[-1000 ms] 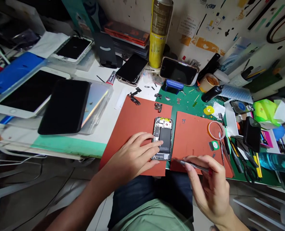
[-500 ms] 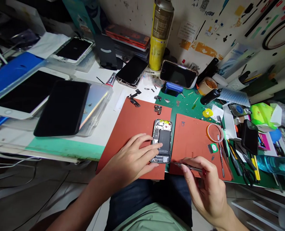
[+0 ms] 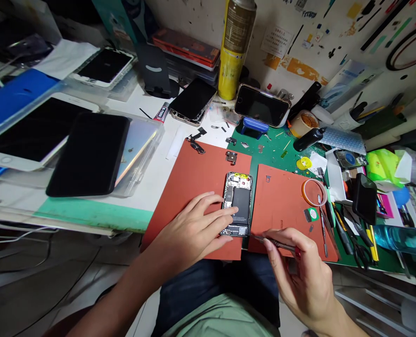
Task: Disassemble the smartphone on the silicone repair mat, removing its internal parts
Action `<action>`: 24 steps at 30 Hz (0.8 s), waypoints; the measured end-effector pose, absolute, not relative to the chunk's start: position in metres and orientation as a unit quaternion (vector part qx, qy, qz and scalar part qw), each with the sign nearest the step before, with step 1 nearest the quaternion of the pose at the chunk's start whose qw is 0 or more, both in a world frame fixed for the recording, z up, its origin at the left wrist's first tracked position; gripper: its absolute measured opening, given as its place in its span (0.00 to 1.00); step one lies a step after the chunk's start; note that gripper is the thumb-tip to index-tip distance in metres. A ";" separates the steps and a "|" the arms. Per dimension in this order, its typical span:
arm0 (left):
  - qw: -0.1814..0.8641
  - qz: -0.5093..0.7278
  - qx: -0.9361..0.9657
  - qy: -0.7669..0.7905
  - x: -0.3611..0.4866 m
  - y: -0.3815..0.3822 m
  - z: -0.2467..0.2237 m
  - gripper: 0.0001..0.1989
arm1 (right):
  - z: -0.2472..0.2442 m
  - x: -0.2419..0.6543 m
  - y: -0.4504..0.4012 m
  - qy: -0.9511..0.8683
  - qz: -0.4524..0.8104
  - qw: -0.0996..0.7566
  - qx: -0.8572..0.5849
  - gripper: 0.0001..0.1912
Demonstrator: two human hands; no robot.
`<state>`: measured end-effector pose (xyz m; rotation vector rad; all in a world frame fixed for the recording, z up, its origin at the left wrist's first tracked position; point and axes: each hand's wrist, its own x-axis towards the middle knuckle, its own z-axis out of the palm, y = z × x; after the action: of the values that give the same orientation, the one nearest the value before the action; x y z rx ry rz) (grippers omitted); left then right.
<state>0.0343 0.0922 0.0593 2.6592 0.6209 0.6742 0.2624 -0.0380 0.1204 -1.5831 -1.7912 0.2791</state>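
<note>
An opened phone (image 3: 241, 202) lies on the left red-brown mat (image 3: 183, 187), its battery and inner parts showing. My left hand (image 3: 197, 224) rests over the phone's left side with fingers spread, fingertips on the frame and battery. My right hand (image 3: 299, 262) grips a slim metal pry tool (image 3: 276, 244) between thumb and fingers. Its pointed tip is at the phone's lower right corner; whether it touches is too small to tell. Above the phone lie a small metal bracket (image 3: 231, 157) and a dark flex-cable part (image 3: 196, 142).
A second red-brown mat (image 3: 278, 201) holds a tape roll (image 3: 314, 192) and a small tray-like part (image 3: 268, 178). Scissors (image 3: 362, 255) and several tools lie at right. Tablets (image 3: 88, 154) are stacked at left. A spray can (image 3: 234, 51) stands behind.
The view has shifted very slightly. Both hands keep nearly the same place, with the tool tip still by the phone's lower right corner.
</note>
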 end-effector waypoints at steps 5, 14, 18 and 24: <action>0.154 0.240 0.934 0.215 0.034 0.092 0.061 0.20 | 0.120 0.263 -0.038 -0.701 0.109 0.357 -0.608 0.21; 0.166 0.241 0.931 0.219 0.033 0.092 0.060 0.18 | 0.124 0.264 -0.038 -0.720 0.109 0.347 -0.591 0.23; 0.175 0.244 0.927 0.224 0.032 0.092 0.060 0.19 | 0.129 0.263 -0.036 -0.750 0.095 0.309 -0.577 0.20; 0.159 0.248 0.930 0.219 0.033 0.092 0.062 0.22 | 0.135 0.261 -0.027 -0.779 0.014 0.234 -0.582 0.07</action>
<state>0.0329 0.0922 0.0619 2.6578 0.6267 0.7095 0.2612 -0.0266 0.1350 -1.5971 -2.1374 0.0375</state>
